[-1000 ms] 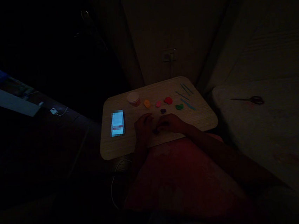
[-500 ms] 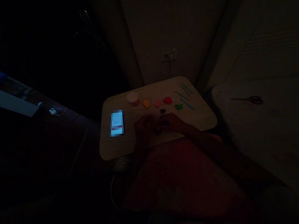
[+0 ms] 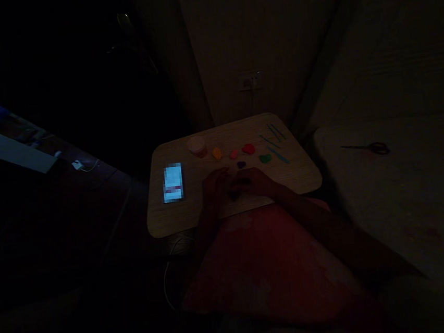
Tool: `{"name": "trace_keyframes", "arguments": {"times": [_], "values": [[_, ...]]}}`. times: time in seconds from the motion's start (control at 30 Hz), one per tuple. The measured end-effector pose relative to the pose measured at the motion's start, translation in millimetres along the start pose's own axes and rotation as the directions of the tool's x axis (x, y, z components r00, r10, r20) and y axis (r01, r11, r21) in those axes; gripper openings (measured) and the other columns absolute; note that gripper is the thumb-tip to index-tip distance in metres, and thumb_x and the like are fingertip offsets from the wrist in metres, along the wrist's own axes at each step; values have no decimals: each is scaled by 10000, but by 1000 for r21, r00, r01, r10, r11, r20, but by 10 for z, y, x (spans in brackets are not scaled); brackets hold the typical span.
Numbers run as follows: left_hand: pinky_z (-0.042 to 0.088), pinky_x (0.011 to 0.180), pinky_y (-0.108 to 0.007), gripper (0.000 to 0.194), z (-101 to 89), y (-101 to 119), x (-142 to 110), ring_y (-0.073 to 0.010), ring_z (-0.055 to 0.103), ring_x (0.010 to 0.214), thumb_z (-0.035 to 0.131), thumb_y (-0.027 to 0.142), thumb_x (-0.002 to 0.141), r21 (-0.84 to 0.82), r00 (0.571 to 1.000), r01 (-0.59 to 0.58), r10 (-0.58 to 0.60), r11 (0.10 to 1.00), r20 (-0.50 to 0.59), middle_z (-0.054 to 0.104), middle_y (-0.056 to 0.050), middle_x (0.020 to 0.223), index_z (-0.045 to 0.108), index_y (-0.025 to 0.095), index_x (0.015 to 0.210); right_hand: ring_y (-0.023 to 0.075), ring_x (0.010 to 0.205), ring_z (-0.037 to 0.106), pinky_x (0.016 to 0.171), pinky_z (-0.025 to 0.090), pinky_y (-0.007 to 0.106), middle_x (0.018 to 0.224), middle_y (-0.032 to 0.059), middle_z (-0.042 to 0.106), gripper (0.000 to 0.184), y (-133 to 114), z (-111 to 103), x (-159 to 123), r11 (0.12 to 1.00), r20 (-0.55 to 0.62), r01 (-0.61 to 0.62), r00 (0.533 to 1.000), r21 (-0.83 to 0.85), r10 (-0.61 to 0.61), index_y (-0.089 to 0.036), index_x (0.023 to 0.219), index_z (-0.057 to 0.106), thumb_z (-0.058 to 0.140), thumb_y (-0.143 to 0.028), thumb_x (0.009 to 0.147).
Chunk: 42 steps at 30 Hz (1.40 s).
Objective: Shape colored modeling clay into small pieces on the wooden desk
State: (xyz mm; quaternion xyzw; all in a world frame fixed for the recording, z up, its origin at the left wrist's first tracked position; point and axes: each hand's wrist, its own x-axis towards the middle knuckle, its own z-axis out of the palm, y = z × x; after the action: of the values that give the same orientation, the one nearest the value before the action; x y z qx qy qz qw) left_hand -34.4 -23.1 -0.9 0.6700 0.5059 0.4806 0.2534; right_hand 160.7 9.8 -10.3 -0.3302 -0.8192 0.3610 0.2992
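Both hands huddled over a small dark lump of clay (image 3: 233,194) near the front edge of the little wooden lap table (image 3: 286,178), super dim lighting.

The lump sits between the left hand (image 3: 214,188) and right hand (image 3: 255,182); it's so dark I honestly can't tell if the fingers are pinched on it or just resting beside it. Just behind the hands there's a row of clay bits: a dark purple piece (image 3: 241,164), a pink one (image 3: 234,154), an orange blob (image 3: 216,153), a red blob (image 3: 249,148) and a green one (image 3: 265,158). A round pale-lidded tub (image 3: 197,146) sits at the left end, thin teal modelling tools (image 3: 274,140) at the right. A lit phone (image 3: 173,182) lies left of the hands. Black-handled scissors (image 3: 367,148) lie well apart on the pale surface to the right.
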Motion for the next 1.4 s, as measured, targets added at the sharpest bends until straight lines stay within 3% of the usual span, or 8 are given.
{"name": "trace_keyframes", "arguments": {"times": [0.2, 0.43, 0.67, 0.77, 0.9, 1.0, 1.2, 1.4], "values": [[571, 927, -342, 202, 1, 43, -37, -201, 726, 954, 604, 201, 912, 28, 1000, 17, -17, 999, 8, 793, -63, 1027, 782, 194, 1006, 188, 822, 719, 777, 496, 276, 938, 53, 804, 175, 25, 10, 1, 1000, -15, -4, 1000, 2, 4, -195, 960, 808, 739, -340, 890], [542, 744, -264, 60, 3, 18, -51, -162, 676, 768, 724, 229, 805, 25, 992, 105, -103, 994, -73, 749, -16, 804, 737, 178, 834, 182, 798, 705, 754, 481, 272, 921, 57, 801, 165, 20, -4, 7, 999, -2, 0, 1000, -43, 0, -193, 957, 810, 725, -320, 896], [490, 665, -241, 132, -12, 92, -54, -143, 608, 690, 704, 266, 836, 48, 993, 112, -111, 992, -30, 681, 2, 702, 676, 178, 741, 185, 801, 697, 744, 471, 275, 919, 63, 797, 192, 10, -15, 5, 998, -2, -13, 1000, -66, 13, -190, 957, 805, 710, -348, 907], [518, 719, -260, 151, -16, 105, -51, -161, 641, 738, 660, 274, 879, 51, 996, 87, -87, 995, 3, 723, -23, 768, 719, 175, 782, 185, 817, 703, 766, 478, 278, 936, 62, 798, 191, -7, -23, 0, 999, 7, 1, 1000, -40, 0, -189, 968, 803, 689, -334, 918], [553, 843, -302, 283, -14, 56, -41, -182, 699, 864, 532, 270, 966, 27, 999, 30, -31, 999, 12, 780, -63, 974, 778, 182, 1077, 184, 818, 705, 777, 486, 277, 931, 56, 796, 210, -7, -15, -3, 1000, -2, -4, 1000, -10, 3, -188, 961, 801, 670, -348, 929], [564, 868, -316, 347, -9, 21, -34, -184, 716, 901, 477, 257, 998, 21, 1000, 10, -10, 1000, 2, 786, -76, 1012, 757, 189, 1190, 180, 807, 701, 770, 481, 271, 922, 52, 798, 185, 7, -2, 0, 999, -14, -18, 1000, -30, 17, -185, 951, 804, 689, -324, 912], [573, 939, -362, 245, 7, -6, -44, -211, 735, 975, 586, 235, 940, 23, 1000, 13, -13, 1000, 9, 797, -78, 1050, 801, 209, 1053, 193, 850, 714, 798, 490, 281, 954, 57, 802, 188, 31, 4, 2, 1000, -16, -10, 1000, -21, 10, -192, 964, 802, 684, -331, 920], [567, 775, -306, 149, 41, -21, -63, -194, 717, 819, 742, 305, 824, -23, 986, 159, -160, 987, -53, 791, -32, 886, 800, 198, 908, 187, 817, 702, 771, 480, 276, 935, 63, 799, 187, 30, -3, 0, 998, -13, -7, 1000, -64, 6, -187, 963, 801, 679, -322, 921]]}}
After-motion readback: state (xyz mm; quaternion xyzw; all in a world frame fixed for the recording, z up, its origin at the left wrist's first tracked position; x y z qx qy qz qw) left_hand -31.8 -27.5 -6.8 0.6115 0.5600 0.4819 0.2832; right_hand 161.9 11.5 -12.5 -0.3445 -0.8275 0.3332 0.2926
